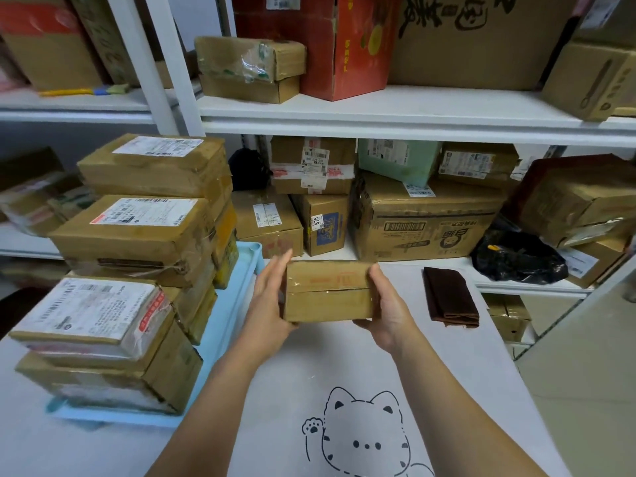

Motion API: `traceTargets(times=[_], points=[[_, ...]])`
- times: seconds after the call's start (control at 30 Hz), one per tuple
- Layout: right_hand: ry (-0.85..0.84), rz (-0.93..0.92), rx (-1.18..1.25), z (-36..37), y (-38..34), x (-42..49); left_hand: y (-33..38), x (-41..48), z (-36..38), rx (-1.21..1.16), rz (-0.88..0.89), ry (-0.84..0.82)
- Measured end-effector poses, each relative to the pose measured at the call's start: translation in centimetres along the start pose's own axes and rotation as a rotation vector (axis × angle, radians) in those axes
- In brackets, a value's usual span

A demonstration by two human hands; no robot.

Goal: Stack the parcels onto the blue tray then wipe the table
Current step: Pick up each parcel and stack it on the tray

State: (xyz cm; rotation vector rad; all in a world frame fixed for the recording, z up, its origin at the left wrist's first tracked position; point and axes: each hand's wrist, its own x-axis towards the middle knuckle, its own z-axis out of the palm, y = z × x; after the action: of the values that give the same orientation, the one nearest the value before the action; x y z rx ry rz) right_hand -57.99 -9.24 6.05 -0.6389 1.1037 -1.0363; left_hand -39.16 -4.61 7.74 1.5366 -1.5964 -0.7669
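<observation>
Two hands hold a small brown parcel (328, 290) over the bench (309, 373), its long axis running side to side between them. The left hand (266, 297) lies flat against the left end with fingers straight. The right hand (385, 304) wraps the right end, thumb up the near corner and fingers out of sight behind the box. The blue tray (227, 304) sits just left of the left hand, the nearer of the two to it, so the coming move looks like a sideways carry to the left. Stacked parcels (137, 235) fill most of the tray in tiers, the tallest rising well above the held box; only a strip of bare blue shows beside the left wrist. The piles hide the tray's far side, so free room there cannot be told. A folded brown cloth (449, 297) lies on the bench to the right of the right hand, untouched. Whether the parcel touches the bench or hangs clear of it is hard to judge.
</observation>
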Motion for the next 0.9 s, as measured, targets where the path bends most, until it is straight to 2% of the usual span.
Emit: traceTargets(times=[0.1, 0.27, 0.4, 0.5, 0.77, 0.9], points=[[-0.027, -0.072, 0.103, 0.6, -0.4, -0.1, 1.1, -0.2, -0.7, 0.117, 0.105, 0.105], [0.043, -0.129, 0.094, 1.8, -1.6, -0.7, 3.4, 0.2, -3.3, -0.032, 0.086, 0.171], [-0.040, -0.170, 0.116, 3.9, -2.6, -1.7, 4.6, 1.2, -5.6, -0.183, -0.010, 0.275], [-0.129, -0.210, 0.015, 6.2, -3.6, -2.5, 5.0, 1.8, -7.5, -0.151, -0.071, 0.351], [-0.276, -0.296, -0.171, 13.1, -5.2, -3.2, 5.5, 1.6, -14.1, -0.194, -0.046, 0.558], [-0.216, -0.309, -0.329, 17.7, -6.0, -3.4, 5.0, 1.4, -17.2, -0.251, -0.095, 0.664]])
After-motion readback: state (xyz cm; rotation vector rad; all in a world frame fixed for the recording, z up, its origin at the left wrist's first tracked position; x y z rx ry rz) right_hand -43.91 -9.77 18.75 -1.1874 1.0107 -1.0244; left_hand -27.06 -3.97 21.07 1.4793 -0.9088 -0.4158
